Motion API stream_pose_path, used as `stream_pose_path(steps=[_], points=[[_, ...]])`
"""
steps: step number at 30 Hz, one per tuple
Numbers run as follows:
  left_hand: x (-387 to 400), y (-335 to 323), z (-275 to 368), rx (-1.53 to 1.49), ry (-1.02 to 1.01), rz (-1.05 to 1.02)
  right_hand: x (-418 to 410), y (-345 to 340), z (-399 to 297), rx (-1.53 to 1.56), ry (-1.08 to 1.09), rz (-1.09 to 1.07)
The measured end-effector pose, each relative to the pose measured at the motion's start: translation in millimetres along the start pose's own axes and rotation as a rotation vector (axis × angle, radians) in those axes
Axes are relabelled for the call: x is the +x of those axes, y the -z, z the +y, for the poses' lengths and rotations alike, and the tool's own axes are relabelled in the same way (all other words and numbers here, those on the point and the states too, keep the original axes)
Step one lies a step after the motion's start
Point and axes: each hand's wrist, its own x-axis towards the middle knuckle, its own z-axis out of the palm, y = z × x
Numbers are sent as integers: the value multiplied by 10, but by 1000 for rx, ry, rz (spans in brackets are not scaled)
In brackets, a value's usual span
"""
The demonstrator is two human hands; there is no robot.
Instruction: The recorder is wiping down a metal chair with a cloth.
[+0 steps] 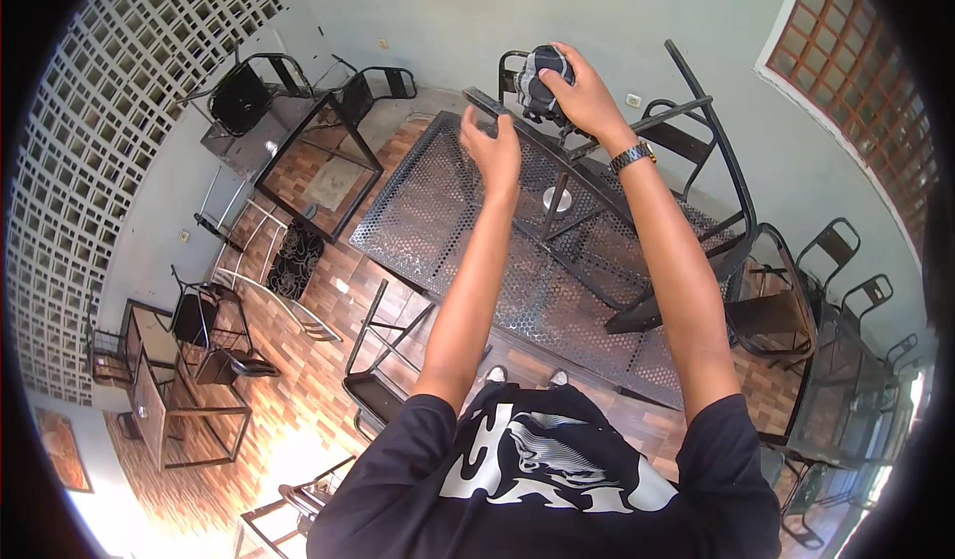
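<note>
My right hand (586,96), with a dark watch on its wrist, grips a bunched black and grey cloth (543,81) above the far edge of the table. My left hand (494,145) is at the end of a black metal chair leg (489,102), thumb and fingers apart around it; whether it presses on the metal I cannot tell. The leg belongs to a dark metal chair (727,260) lying overturned on a perforated metal table (418,216). A round, pale metal dish (557,199) shows on the tabletop between the chair's bars.
Chairs stand behind the table by the wall, one with a dark backrest (679,141). An upturned chair (380,395) is near the table's front edge. To the left are an empty table frame (354,149), a chair with a patterned seat (295,260) and another table (149,372).
</note>
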Motion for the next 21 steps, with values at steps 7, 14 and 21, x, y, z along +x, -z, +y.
stream_pose_path(steps=[7,14,21], points=[[-187,-504,-130,-457,251,-49,65,-96,364,-367,-53,-124],[-242,-535,55,-276,257,-20,79,221,653,-831,-393,-535],[-243,-433,69,-307,277,-108,-5,270,615,-756,-371,-520]])
